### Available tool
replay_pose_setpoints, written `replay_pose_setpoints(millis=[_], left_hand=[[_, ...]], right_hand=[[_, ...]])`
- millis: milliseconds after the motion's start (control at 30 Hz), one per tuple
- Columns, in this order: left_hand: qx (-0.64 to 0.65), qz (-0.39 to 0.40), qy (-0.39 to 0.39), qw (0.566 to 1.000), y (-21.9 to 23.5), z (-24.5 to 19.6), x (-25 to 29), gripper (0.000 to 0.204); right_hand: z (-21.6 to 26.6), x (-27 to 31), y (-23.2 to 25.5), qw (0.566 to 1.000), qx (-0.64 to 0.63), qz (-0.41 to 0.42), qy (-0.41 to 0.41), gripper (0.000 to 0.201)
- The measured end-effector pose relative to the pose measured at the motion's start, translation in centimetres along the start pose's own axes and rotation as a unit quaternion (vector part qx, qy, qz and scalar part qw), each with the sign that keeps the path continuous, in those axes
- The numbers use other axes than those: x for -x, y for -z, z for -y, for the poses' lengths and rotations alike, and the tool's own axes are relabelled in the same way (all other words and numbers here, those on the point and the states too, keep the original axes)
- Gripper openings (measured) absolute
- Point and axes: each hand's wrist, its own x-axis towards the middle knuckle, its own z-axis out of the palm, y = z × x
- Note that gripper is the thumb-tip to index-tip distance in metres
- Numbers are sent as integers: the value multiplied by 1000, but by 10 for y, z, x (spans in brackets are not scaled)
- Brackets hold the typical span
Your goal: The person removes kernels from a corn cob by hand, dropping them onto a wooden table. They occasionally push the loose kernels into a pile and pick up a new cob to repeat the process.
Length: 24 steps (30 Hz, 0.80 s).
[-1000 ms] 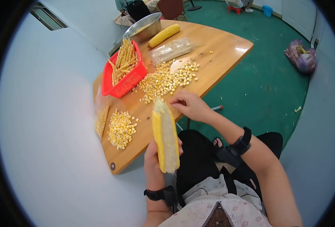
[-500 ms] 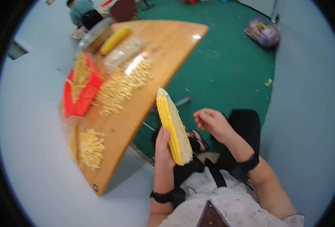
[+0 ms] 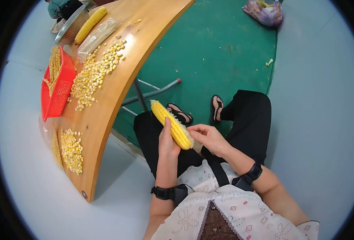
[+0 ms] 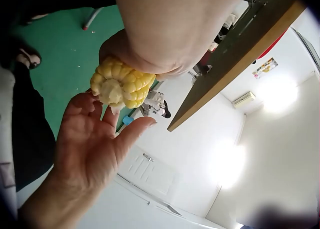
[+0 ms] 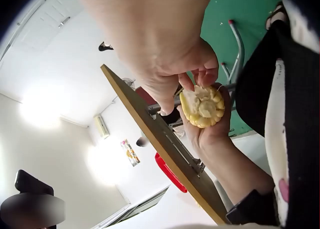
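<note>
A partly shelled corn cob (image 3: 169,125) lies in my left hand (image 3: 169,145) over my lap, its thumb along the yellow kernels. A pale, kernel-free strip shows on the cob's right side, facing my right hand (image 3: 211,141). That right hand has its fingertips at the bare strip near the stalk end. In the left wrist view, the right hand (image 4: 90,149) has its thumb spread away from the cob (image 4: 122,84) and its fingertips at the underside. From the right wrist view, the cob's butt end (image 5: 206,108) sits within the left fingers.
On the wooden table (image 3: 117,76) at left lie loose kernels (image 3: 99,72), a smaller kernel pile (image 3: 71,150), a red basket (image 3: 61,92) of stripped cobs, a whole corn cob (image 3: 91,25), a clear plastic packet (image 3: 98,38) and a metal bowl (image 3: 73,25). A purple bag (image 3: 265,13) stands on the floor.
The view has turned, so the table now sits farther left. The cob has moved from beside the table's edge to over the lap. The right hand, earlier apart from it, has come to its side.
</note>
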Motion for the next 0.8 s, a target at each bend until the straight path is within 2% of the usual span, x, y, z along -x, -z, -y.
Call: replay_pose_setpoints(millis=[67,133,233,500,700,800], left_hand=[[12,-22,-31,999,3,5,-7,40],[0,-26,-28,999,3,5,-10,39],[-32,-40,-45,998,-8,5,-10,39],[-64,-62,-84,992,-8,-4,4,44],[-53,-42,-49,996,-5,-10,6,46],[-42,-34,-25,998,-2,-8,4,47]], right_hand=[[-1,3,2,999,52,-2,11,41],[3,3,5,994,100,11,33,43],[9,6,3,999,36,33,-13,41],[9,-4,1,997,19,72,-22,36],[13,-4,-1,994,72,78,18,31],[13,-1,-2,989,114,65,67,29]])
